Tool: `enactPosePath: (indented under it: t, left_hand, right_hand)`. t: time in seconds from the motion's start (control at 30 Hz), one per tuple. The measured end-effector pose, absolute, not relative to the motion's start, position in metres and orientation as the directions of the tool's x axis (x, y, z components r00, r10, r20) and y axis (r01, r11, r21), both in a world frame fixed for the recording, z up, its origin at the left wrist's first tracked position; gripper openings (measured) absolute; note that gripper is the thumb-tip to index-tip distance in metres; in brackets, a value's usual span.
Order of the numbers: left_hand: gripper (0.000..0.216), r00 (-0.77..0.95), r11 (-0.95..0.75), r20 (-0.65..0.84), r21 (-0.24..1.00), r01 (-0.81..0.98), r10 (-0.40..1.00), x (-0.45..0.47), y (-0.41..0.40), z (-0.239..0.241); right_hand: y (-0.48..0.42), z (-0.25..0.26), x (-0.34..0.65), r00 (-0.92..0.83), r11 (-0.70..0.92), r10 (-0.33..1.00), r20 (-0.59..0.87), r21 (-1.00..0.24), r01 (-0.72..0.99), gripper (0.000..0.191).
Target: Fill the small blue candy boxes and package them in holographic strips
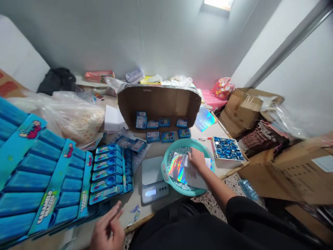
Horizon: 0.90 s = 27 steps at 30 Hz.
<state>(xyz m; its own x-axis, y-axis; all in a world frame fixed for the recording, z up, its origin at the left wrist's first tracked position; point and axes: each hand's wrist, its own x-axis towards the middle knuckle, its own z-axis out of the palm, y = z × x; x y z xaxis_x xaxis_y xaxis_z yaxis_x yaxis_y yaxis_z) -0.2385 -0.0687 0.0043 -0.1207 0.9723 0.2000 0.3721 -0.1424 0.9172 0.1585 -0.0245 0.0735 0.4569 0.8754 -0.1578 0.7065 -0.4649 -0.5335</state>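
My right hand (pixel 197 159) is closed above a turquoise basin (pixel 164 168), its curled fingers over a shiny rainbow-reflecting sheet (pixel 179 170). Whatever those fingers pinch is hidden from me. Small pale pellets (pixel 182 150) fill the basin around and under the sheet. Low at the left, my left hand (pixel 109 227) is off the table's front edge with its fingers apart, holding nothing. Left of the basin sits a flat kitchen scale (pixel 153 175) with a lit display. Between the scale and my left hand lies a shiny scrap (pixel 135 212).
Blue display boxes (pixel 49 180) stack high at the left, beside a tray of blue packs (pixel 108 170). Behind the basin, an open carton (pixel 158 104) stands with small blue boxes (pixel 168 136). A white box of blue round pieces (pixel 227 148) is at the right, near brown cartons (pixel 304 170).
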Motion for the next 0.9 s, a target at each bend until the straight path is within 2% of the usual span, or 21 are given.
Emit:
enactPosePath:
  t: [0.1,0.17,0.23,0.33,0.43,0.57,0.63,0.73,0.9]
  left_hand:
    - [0.026,0.191,-0.329,0.274,0.857,0.397,0.943,-0.23,-0.079,-0.004]
    - [0.031,0.376,-0.517,0.376,0.747,0.418,0.847,-0.225,-0.076,-0.001]
    - [0.034,0.475,-0.641,0.451,0.656,0.398,0.756,-0.219,-0.069,0.008]
    - [0.033,0.487,-0.744,0.563,0.522,0.417,0.668,-0.208,-0.061,0.035]
    - [0.037,0.429,-0.803,0.704,0.353,0.479,0.566,-0.189,-0.053,0.081]
    - [0.051,0.424,-0.781,0.761,0.171,0.601,0.492,-0.164,-0.038,0.151]
    - [0.044,0.499,-0.786,0.734,0.075,0.614,0.46,-0.163,-0.031,0.174]
    - [0.035,0.564,-0.797,0.718,-0.021,0.603,0.407,-0.181,-0.027,0.183]
    - [0.034,0.407,-0.652,0.825,-0.064,0.755,0.391,-0.216,-0.048,0.152]
  right_hand:
    - [-0.034,0.065,0.181,0.395,-0.441,0.897,-0.197,-0.359,0.823,0.031]
    - [-0.037,0.063,0.182,0.344,-0.398,0.912,-0.222,-0.286,0.872,0.029]
    - [-0.039,0.07,0.18,0.299,-0.354,0.924,-0.237,-0.243,0.903,0.028]
    - [-0.041,0.1,0.172,0.218,-0.266,0.951,-0.218,-0.223,0.938,0.028]
    - [-0.046,0.149,0.147,0.098,-0.13,0.984,-0.151,-0.219,0.967,0.025]
    - [-0.053,0.21,0.089,-0.283,0.285,0.959,0.033,-0.158,0.945,0.021]
    - [-0.055,0.227,0.06,-0.44,0.458,0.887,0.138,-0.15,0.876,0.023]
    - [-0.054,0.231,0.028,-0.529,0.577,0.809,0.255,-0.172,0.799,0.031]
    - [-0.039,0.217,-0.003,-0.611,0.69,0.716,0.339,-0.21,0.692,0.031]
